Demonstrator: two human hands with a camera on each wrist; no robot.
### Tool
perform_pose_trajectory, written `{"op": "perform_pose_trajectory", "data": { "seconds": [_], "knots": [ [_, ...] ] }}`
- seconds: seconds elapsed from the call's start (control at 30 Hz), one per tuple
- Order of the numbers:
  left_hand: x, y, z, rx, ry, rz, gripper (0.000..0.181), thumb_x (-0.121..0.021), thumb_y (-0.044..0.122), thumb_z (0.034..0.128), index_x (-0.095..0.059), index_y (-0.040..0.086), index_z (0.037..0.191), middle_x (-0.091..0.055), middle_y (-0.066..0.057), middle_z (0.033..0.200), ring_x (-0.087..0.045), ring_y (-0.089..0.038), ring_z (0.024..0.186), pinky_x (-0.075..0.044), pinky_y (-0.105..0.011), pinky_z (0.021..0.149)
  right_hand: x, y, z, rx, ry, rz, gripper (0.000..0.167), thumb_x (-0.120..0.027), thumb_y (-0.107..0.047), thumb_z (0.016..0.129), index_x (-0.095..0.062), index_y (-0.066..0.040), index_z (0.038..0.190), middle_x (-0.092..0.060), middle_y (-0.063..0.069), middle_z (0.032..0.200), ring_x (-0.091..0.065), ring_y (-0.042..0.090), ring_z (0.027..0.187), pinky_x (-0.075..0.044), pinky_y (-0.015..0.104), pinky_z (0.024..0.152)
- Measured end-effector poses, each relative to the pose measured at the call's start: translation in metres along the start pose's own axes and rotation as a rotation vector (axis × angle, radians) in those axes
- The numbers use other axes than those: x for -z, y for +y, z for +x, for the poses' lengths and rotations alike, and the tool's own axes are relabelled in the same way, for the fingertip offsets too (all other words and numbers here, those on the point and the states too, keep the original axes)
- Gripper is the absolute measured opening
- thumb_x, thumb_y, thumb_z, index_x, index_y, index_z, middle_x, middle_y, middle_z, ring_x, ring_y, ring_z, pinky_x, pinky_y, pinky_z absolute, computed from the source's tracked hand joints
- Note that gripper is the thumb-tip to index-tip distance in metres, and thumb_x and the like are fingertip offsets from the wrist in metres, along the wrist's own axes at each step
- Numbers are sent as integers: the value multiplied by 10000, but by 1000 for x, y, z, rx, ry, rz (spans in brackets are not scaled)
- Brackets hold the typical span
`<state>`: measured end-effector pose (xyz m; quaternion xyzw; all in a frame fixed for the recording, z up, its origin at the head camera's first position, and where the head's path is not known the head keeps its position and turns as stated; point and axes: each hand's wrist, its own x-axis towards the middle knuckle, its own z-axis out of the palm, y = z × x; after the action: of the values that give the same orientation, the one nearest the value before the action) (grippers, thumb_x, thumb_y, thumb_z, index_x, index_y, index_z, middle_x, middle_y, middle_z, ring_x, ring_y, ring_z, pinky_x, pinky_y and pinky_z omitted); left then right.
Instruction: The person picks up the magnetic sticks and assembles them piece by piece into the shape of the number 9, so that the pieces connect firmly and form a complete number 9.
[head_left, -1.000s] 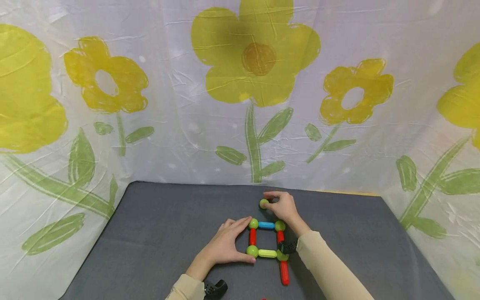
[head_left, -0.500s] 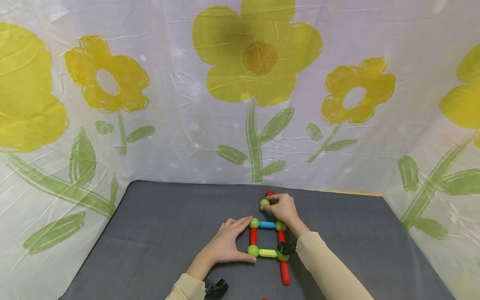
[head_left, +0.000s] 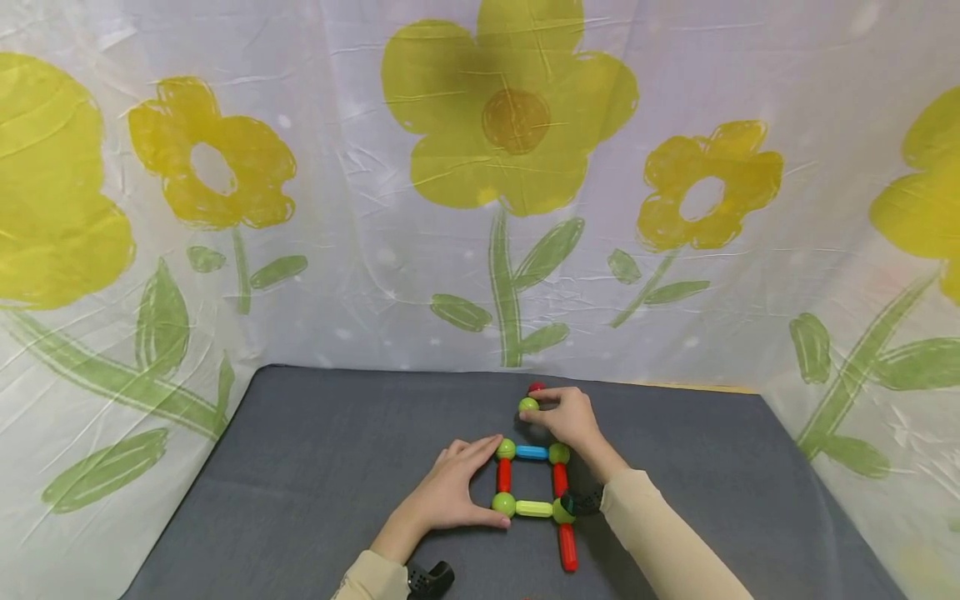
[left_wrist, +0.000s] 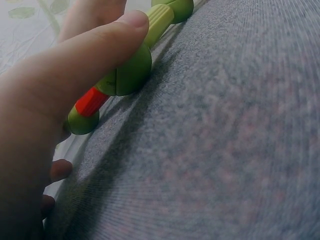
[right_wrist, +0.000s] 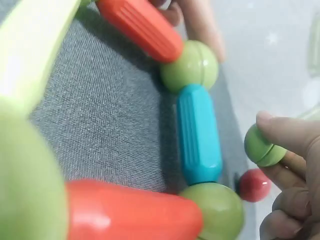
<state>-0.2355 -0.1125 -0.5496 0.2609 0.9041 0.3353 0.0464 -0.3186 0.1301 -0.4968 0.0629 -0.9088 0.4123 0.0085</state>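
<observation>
A square of magnetic rods and green balls lies on the grey table: blue rod [head_left: 532, 452] at the far side, yellow-green rod [head_left: 534, 508] at the near side, red rods [head_left: 504, 476] left and right. My left hand [head_left: 447, 492] holds its left side, index fingertip at the far-left ball [head_left: 506, 449], thumb at the near-left ball [head_left: 504, 505]. Beyond the square, my right hand [head_left: 572, 417] pinches a loose green ball [right_wrist: 260, 146] between thumb and fingers. A red ball [right_wrist: 254, 185] is close by, partly hidden by the fingers in the head view.
Another red rod [head_left: 567, 547] extends toward me from the near-right ball [head_left: 563, 511]. Behind the table's [head_left: 337, 433] far edge hangs a flower-printed curtain [head_left: 360, 250]. A dark wrist device [head_left: 431, 579] sits on each wrist.
The red ball has come into sight beyond the right hand's fingers, which have shifted slightly around the green ball. Left hand and square keep their places.
</observation>
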Motion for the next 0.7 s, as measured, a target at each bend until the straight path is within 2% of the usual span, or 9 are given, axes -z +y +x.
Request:
{"op": "perform_pose_trajectory", "data": {
  "seconds": [0.17, 0.27, 0.33, 0.4, 0.43, 0.47, 0.57, 0.67, 0.7],
  "knots": [
    [-1, 1, 1, -1, -4, -1, 1180, -827, 767, 747, -334, 250, 1687, -384, 77, 1691, -458, -192, 1282, -417, -569, 1058, 13, 4, -19, 16, 10, 38, 410, -917, -293, 857, -821, -138, 1225, -757, 102, 1285, -664, 357, 1241, -555, 538, 982],
    [-1, 2, 1, 1, -7, -5, 1180, -836, 757, 746, -333, 251, 1686, -385, 77, 1690, -460, -193, 1281, -424, -568, 1053, 23, 8, -36, 4, 13, 79, 395, -924, -299, 847, -830, -161, 1205, -770, 90, 1252, -710, 274, 900, -573, 413, 737],
    [-1, 3, 1, 5, -8, -5, 1183, -838, 756, 743, -331, 256, 1687, -385, 81, 1690, -460, -190, 1275, -431, -561, 1043, 30, 10, -49, -12, 8, 118, 385, -924, -304, 846, -834, -172, 1196, -797, 90, 1146, -579, 176, 635, -461, 317, 569],
    [0, 3, 1, 10, -8, -7, 1184, -840, 759, 739, -332, 262, 1687, -385, 84, 1690, -459, -187, 1271, -434, -555, 1034, 36, 13, -62, -27, -8, 168, 397, -924, -290, 845, -828, -154, 1206, -807, 80, 1037, -373, 130, 486, -318, 274, 487],
    [-1, 3, 1, 13, -9, -6, 1185, -837, 764, 737, -331, 266, 1687, -384, 85, 1690, -458, -185, 1267, -434, -551, 1031, 39, 14, -68, -32, -15, 187, 402, -922, -280, 848, -824, -146, 1215, -807, 56, 986, -328, 100, 471, -294, 253, 482],
    [0, 3, 0, 16, -10, -6, 1187, -836, 769, 734, -332, 269, 1686, -384, 86, 1690, -458, -184, 1267, -434, -549, 1029, 41, 16, -75, -34, -24, 204, 412, -920, -276, 851, -818, -134, 1224, -781, 36, 854, -279, 88, 452, -270, 239, 472],
    [0, 2, 0, 23, -11, -3, 1191, -829, 782, 729, -331, 278, 1686, -382, 90, 1691, -457, -184, 1265, -432, -548, 1026, 47, 20, -93, -24, -44, 239, 428, -917, -252, 854, -806, -110, 1242, -584, -58, 590, -249, 71, 437, -246, 216, 469],
    [0, 1, 0, 21, -9, -7, 1190, -830, 779, 731, -329, 276, 1687, -377, 91, 1693, -455, -186, 1270, -424, -557, 1036, 50, 24, -110, -2, -36, 266, 427, -920, -240, 846, -805, -107, 1236, -329, -65, 502, -233, 64, 446, -223, 202, 471],
    [0, 0, 0, 18, -7, -8, 1190, -832, 774, 733, -328, 273, 1687, -376, 90, 1694, -455, -186, 1269, -421, -560, 1038, 50, 26, -115, 9, -29, 275, 425, -920, -233, 845, -805, -105, 1233, -403, -73, 531, -231, 62, 449, -226, 203, 467]
  ]
}}
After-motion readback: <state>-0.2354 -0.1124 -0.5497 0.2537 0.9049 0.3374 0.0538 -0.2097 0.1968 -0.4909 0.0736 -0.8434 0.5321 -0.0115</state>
